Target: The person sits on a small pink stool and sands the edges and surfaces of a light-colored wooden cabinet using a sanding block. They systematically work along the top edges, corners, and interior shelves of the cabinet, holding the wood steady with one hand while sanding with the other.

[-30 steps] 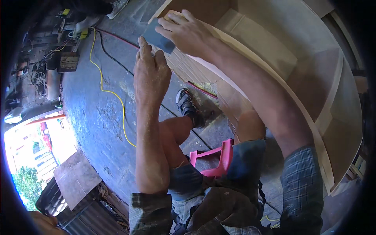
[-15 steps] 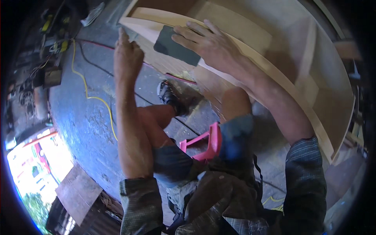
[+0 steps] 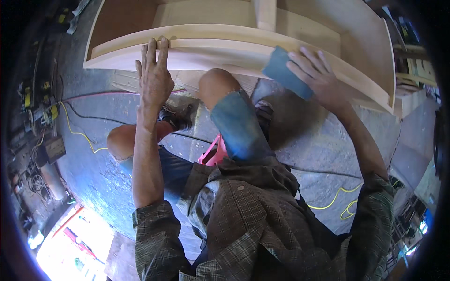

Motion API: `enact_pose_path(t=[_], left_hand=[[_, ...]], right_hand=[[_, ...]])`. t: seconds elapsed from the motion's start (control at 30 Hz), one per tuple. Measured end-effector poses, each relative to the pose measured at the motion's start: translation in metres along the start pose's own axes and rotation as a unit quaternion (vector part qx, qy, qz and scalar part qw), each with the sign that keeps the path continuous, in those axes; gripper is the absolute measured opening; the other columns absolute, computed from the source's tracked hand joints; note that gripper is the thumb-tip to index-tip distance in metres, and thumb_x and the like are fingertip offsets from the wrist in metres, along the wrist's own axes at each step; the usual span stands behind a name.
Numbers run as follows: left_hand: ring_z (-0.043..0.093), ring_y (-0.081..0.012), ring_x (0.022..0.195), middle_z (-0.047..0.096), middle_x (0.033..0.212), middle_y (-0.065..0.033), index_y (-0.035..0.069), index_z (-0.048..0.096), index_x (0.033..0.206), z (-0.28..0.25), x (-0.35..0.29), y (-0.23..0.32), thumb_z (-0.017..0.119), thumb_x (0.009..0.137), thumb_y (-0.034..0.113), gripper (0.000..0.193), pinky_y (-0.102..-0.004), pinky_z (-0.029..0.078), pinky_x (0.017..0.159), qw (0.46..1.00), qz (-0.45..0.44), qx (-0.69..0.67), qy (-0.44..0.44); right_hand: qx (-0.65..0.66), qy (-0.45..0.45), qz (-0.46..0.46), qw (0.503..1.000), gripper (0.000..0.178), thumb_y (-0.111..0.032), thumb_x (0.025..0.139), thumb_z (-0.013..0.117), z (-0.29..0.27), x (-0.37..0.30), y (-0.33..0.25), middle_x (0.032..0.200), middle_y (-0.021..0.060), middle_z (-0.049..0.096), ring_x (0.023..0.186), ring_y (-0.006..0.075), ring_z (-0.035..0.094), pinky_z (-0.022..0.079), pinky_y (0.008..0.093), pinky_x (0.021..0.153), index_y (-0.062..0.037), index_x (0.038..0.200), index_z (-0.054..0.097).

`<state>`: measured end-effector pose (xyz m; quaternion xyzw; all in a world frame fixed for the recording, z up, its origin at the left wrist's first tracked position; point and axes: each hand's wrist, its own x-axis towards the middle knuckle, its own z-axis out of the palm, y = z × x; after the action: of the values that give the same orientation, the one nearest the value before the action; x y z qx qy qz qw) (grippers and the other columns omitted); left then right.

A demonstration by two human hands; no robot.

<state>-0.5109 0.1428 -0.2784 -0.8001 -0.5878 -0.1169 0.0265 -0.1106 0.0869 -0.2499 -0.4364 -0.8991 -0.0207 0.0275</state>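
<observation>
Head view, only one. Right hand (image 3: 321, 82): fingers lie spread across a grey-green sheet (image 3: 283, 72); thumb hidden, so can't tell if it's pinched or only pressed. Sheet sticks out left of those fingers, upper part against the front rail (image 3: 215, 51) of an open wooden case (image 3: 309, 35), lower corner hanging past the rail's bottom edge. Left hand (image 3: 155, 79): well left of the grip, nothing held, fingers slightly apart, tips at the rail's top edge; thumb hidden. Case interior sits beyond the grip, divider (image 3: 266, 16) up and left of it. Right knee (image 3: 218, 82) between the hands, below the rail. Pink stool (image 3: 213, 152) lower left of the grip.

Step in hand, my read: rubbing the rail face with the sheet, left hand steadying. Next stroke calls for sheet flat on the wood, even pressure along the rail, overhanging corner clear of the lower edge.
</observation>
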Motion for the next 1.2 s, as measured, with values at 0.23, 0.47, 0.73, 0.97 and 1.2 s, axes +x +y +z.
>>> enact_pose_path(t=[0.23, 0.47, 0.73, 0.97, 1.2], left_hand=[[0.025, -0.0416, 0.135, 0.027, 0.146, -0.0208, 0.010, 0.026, 0.144, 0.006, 0.001, 0.066, 0.049, 0.083, 0.003, 0.065, -0.0642, 0.022, 0.104, 1.000, 0.001, 0.018, -0.014], [0.025, -0.0413, 0.135, 0.027, 0.146, -0.0202, 0.011, 0.032, 0.141, 0.007, -0.012, 0.168, 0.057, 0.082, 0.011, 0.064, -0.0624, 0.022, 0.105, 0.985, 0.135, -0.107, -0.024], [0.025, -0.0415, 0.135, 0.025, 0.147, -0.0195, 0.015, 0.038, 0.138, -0.002, -0.045, 0.149, 0.055, 0.086, 0.014, 0.054, -0.0594, 0.022, 0.107, 0.975, 0.155, -0.156, -0.014], [0.025, -0.0440, 0.134, 0.026, 0.145, -0.0233, 0.014, 0.043, 0.135, -0.008, -0.062, 0.081, 0.053, 0.088, 0.014, 0.048, -0.0612, 0.023, 0.105, 0.991, 0.076, -0.107, -0.022], [0.025, -0.0446, 0.134, 0.025, 0.145, -0.0241, 0.009, 0.043, 0.134, -0.020, -0.060, 0.011, 0.055, 0.086, 0.013, 0.050, -0.0607, 0.025, 0.105, 0.996, 0.004, -0.074, -0.048]], right_hand=[[-0.179, -0.027, 0.235, 0.955, 0.069, 0.004, 0.075, 0.049, -0.017, -0.201, 0.054, 0.145, -0.0009, 0.038, 0.136, 0.0261, 0.032, 0.020, 0.0500, 0.112, -0.0244, 0.137, 0.043], [-0.290, 0.196, 0.448, 0.823, 0.067, 0.003, 0.069, 0.051, -0.020, -0.274, 0.052, 0.131, 0.0180, 0.051, 0.119, 0.0317, 0.051, 0.039, 0.0438, 0.098, -0.0034, 0.135, 0.044], [-0.001, 0.241, 0.289, 0.927, 0.061, -0.005, 0.076, 0.055, 0.045, -0.064, -0.012, 0.133, 0.0176, 0.048, 0.128, 0.0324, 0.042, 0.026, 0.0529, 0.105, -0.0093, 0.136, 0.043], [-0.128, 0.152, 0.226, 0.954, 0.053, -0.014, 0.078, 0.059, 0.037, 0.015, -0.062, 0.131, 0.0154, 0.049, 0.122, 0.0325, 0.046, 0.031, 0.0531, 0.102, -0.0198, 0.130, 0.052], [-0.211, 0.037, 0.491, 0.845, 0.058, -0.003, 0.071, 0.055, 0.003, -0.195, 0.062, 0.108, 0.0097, 0.063, 0.097, 0.0299, 0.060, 0.048, 0.0362, 0.080, -0.0237, 0.125, 0.059]])
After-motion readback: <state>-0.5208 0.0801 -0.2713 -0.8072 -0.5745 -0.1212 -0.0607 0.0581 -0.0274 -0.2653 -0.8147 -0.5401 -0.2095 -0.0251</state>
